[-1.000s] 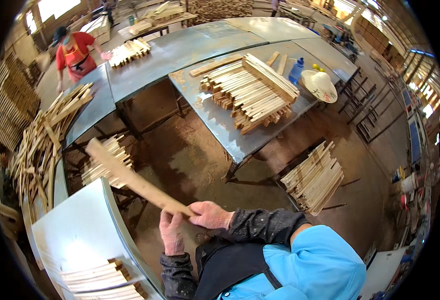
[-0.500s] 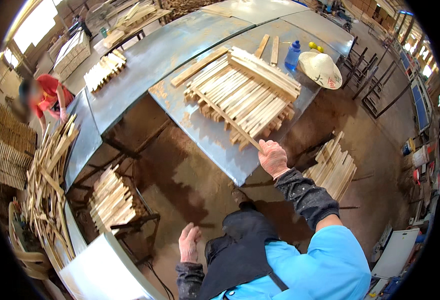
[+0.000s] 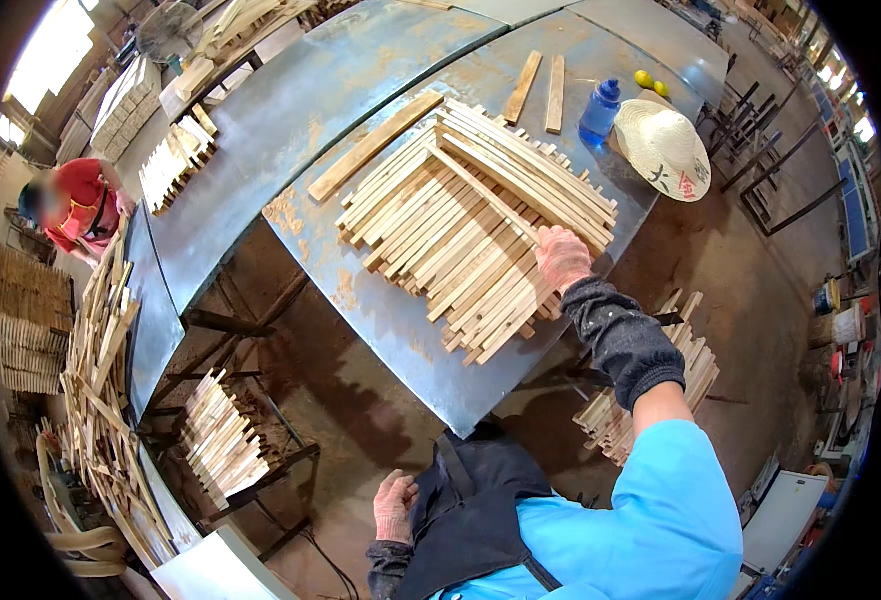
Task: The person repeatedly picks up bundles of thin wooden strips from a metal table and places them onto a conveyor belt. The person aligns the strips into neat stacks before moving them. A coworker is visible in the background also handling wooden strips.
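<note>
My right hand (image 3: 564, 258), in a pinkish work glove, grips the near end of a long thin wooden strip (image 3: 483, 192). The strip lies slanted over a layered stack of wooden slats (image 3: 461, 240) on a metal-topped table. Beside it, along the far right of the stack, runs a row of slats (image 3: 531, 165) set crosswise to the layer beneath. Low by my dark apron, my left hand (image 3: 396, 507), gloved too, hangs away from the wood. Its fingers are loosely bent and apart, and nothing shows in them.
Beyond the stack lie loose boards (image 3: 376, 145), a blue bottle (image 3: 600, 112) and a straw hat (image 3: 663, 150). Slat bundles rest low at left (image 3: 223, 435) and right (image 3: 651, 385). A person in red (image 3: 89, 205) stands by a scrap-wood heap (image 3: 101, 390) at far left.
My right hand has carried the strip away from the stack's near edge, up to the crosswise row. My left hand stays low. The view has shifted toward the table.
</note>
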Motion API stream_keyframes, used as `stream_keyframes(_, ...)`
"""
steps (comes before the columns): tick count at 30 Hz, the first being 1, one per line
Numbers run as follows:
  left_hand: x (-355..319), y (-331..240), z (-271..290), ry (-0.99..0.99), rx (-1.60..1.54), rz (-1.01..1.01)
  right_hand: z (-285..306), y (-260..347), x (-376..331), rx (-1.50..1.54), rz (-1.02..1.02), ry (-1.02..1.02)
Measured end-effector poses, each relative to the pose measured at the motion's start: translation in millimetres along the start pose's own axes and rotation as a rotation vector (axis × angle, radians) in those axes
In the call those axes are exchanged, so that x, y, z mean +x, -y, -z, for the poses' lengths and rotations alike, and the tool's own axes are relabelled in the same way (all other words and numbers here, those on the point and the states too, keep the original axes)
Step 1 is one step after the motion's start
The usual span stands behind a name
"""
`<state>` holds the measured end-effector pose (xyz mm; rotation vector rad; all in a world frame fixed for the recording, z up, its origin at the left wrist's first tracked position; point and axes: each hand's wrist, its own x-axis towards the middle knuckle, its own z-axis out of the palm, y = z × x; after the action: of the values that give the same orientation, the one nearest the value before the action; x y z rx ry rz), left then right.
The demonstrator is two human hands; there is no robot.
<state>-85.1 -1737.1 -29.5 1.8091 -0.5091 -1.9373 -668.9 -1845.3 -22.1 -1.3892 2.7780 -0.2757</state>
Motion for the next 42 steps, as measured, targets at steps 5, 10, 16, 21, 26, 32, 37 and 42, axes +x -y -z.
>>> stream_keyframes(5,5.5,-17.8,-32.0,0.008,-0.053,-0.012,5.5,12.5,9.2,0.297,0.03,0.081)
stream_keyframes(10,15.7,-28.7,-42.6,0.045,0.029,-0.008,9.9,39.9,-25.6,0.549,0.042,0.132)
stream_keyframes(16,32.9,-23.0,-10.0,0.002,0.157,-0.041,2.6,55.2,-29.0,0.574,0.14,0.137)
stream_keyframes(21,37.9,-25.7,11.5,-0.009,0.162,-0.032,-0.4,87.2,-50.1,0.628,0.187,0.306)
stream_keyframes(26,45.3,-39.8,39.6,0.073,0.069,-0.09,17.1,144.7,-58.4,0.519,0.352,0.125)
stream_keyframes(32,78.9,-53.3,118.4,0.012,-0.241,-0.042,9.9,106.3,-6.5,0.024,0.081,-0.143)
stream_keyframes(37,101.6,-78.0,194.2,-0.026,-0.111,-0.009,33.5,44.7,4.2,-0.212,-0.078,-0.03)
stream_keyframes(42,125.7,-111.2,162.2,-0.094,0.037,0.073,21.1,22.9,27.6,-0.17,-0.466,0.125)
